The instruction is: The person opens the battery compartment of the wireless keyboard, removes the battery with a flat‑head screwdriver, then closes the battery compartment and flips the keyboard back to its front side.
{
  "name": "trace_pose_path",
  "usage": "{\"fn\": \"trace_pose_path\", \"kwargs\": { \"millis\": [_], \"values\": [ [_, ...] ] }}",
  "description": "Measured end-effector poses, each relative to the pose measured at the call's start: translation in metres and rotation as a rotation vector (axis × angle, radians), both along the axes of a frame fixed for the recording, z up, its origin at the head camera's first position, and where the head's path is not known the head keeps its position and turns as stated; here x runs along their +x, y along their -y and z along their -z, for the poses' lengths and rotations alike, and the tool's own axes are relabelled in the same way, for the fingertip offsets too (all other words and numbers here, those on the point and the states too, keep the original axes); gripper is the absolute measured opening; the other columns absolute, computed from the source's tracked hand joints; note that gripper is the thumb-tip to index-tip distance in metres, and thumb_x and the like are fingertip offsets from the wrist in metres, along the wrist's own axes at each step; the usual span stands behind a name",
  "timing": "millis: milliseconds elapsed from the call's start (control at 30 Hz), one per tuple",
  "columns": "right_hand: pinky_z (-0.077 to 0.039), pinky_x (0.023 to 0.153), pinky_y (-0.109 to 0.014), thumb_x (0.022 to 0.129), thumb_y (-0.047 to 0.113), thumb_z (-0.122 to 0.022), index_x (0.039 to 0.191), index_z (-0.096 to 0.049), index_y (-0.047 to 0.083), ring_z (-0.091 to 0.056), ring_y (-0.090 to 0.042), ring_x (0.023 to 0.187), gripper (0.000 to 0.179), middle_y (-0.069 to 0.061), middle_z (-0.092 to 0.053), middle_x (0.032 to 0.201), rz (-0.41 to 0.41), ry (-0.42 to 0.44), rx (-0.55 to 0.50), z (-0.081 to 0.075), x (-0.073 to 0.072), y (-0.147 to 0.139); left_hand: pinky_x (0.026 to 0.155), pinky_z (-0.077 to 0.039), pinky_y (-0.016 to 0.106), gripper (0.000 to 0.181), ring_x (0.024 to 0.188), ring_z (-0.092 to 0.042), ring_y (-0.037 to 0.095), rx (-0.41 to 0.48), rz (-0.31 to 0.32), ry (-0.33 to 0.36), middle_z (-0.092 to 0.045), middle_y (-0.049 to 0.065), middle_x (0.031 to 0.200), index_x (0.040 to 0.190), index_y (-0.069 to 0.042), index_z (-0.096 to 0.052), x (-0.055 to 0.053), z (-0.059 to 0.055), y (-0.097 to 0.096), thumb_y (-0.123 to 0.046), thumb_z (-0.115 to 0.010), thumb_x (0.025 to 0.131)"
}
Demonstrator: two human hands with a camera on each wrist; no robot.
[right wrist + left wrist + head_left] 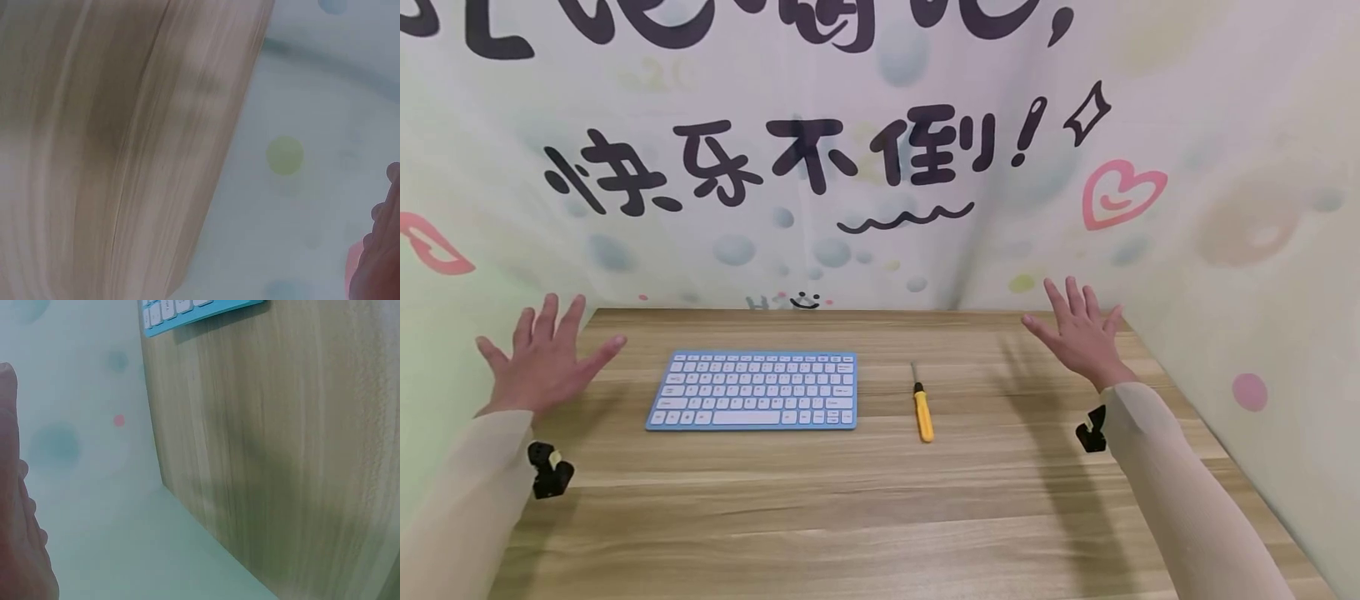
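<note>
On wood-grain tabletop (850,517), between left hand (542,367) and right hand (1082,337), both empty and splayed: blue-edged keyboard (752,390), long axis left to right, beside the left; yellow-handled screwdriver (924,412), pointing far, left of the closer right.

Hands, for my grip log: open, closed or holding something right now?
Left hand: open, fingers spread, holding nothing.
Right hand: open, fingers spread, holding nothing.

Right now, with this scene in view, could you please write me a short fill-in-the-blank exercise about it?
The screwdriver has a ____ handle.
In the head view, the keyboard lies to the ____ of the screwdriver.
The left hand and right hand hold ____.
Missing words: yellow; left; nothing.
</note>
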State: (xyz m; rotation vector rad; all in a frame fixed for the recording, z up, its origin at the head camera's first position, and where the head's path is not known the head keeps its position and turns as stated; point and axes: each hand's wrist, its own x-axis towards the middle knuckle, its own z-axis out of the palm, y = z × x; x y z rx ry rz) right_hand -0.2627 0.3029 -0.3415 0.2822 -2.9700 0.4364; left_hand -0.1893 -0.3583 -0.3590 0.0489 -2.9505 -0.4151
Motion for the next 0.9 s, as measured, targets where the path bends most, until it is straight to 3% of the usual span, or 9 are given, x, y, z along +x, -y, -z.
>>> {"fn": "trace_pose_path", "kwargs": {
  "millis": [133,233,367,467,533,700,900],
  "values": [
    [0.021,0.091,-0.065,0.09,0.061,-0.035,0.148,-0.002,0.018,0.017,-0.036,0.134,0.08,-0.013,0.014,0.151,-0.01,0.014,0.01,-0.005,0.0,0.004,0.079,0.02,0.074,0.087,0.128,0.019,0.048,0.001,0.014,-0.002,0.012,0.03,0.144,0.146,-0.009,0.004,-0.001,-0.006,-0.001,-0.06,-0.037,0.089],
    [0.017,0.093,-0.066,0.09,0.06,-0.036,0.148,-0.003,0.019,0.015,-0.038,0.134,0.079,-0.014,0.014,0.151,-0.033,0.038,-0.006,-0.009,0.0,0.008,0.082,0.011,0.077,0.085,0.129,0.012,0.051,0.061,0.038,0.005,0.009,0.032,0.144,0.145,-0.003,0.001,-0.002,-0.012,-0.007,-0.056,-0.038,0.091],
    [0.002,0.098,-0.067,0.09,0.053,-0.045,0.148,-0.01,0.015,0.004,-0.044,0.134,0.078,-0.018,0.007,0.151,-0.104,0.068,-0.098,-0.013,0.003,0.018,0.089,-0.017,0.072,0.076,0.124,-0.015,0.055,0.221,0.093,0.039,-0.013,0.038,0.139,0.14,0.009,-0.014,-0.003,-0.022,-0.019,-0.046,-0.039,0.095],
    [-0.012,0.099,-0.064,0.091,0.045,-0.051,0.147,-0.014,0.012,-0.008,-0.044,0.133,0.075,-0.02,-0.006,0.15,-0.174,0.087,-0.171,-0.012,0.006,0.027,0.084,-0.035,0.063,0.067,0.112,-0.035,0.052,0.309,0.102,0.065,-0.035,0.037,0.127,0.134,0.011,-0.03,0.0,-0.025,-0.026,-0.043,-0.04,0.096],
    [-0.021,0.098,-0.062,0.091,0.04,-0.053,0.147,-0.015,0.012,-0.018,-0.042,0.131,0.073,-0.02,-0.016,0.148,-0.205,0.101,-0.209,-0.011,0.008,0.034,0.079,-0.04,0.06,0.063,0.106,-0.041,0.049,0.339,0.09,0.071,-0.043,0.034,0.121,0.13,0.01,-0.037,-0.001,-0.022,-0.027,-0.043,-0.041,0.096],
    [-0.032,0.093,-0.059,0.092,0.032,-0.055,0.146,-0.023,0.012,-0.039,-0.039,0.121,0.066,-0.023,-0.036,0.137,-0.237,0.093,-0.295,-0.005,0.011,0.053,0.069,-0.046,0.048,0.054,0.096,-0.049,0.036,0.406,0.1,0.04,-0.053,0.024,0.11,0.125,0.002,-0.048,-0.018,0.009,-0.006,-0.042,-0.047,0.093],
    [-0.036,0.092,-0.055,0.092,0.031,-0.056,0.141,-0.033,0.008,-0.044,-0.035,0.117,0.059,-0.019,-0.044,0.132,-0.253,0.077,-0.352,0.007,0.012,0.079,0.052,-0.046,0.04,0.05,0.087,-0.051,0.024,0.406,0.066,0.005,-0.056,0.012,0.105,0.123,-0.008,-0.054,-0.043,0.055,0.02,-0.047,-0.05,0.09]
  ]
}}
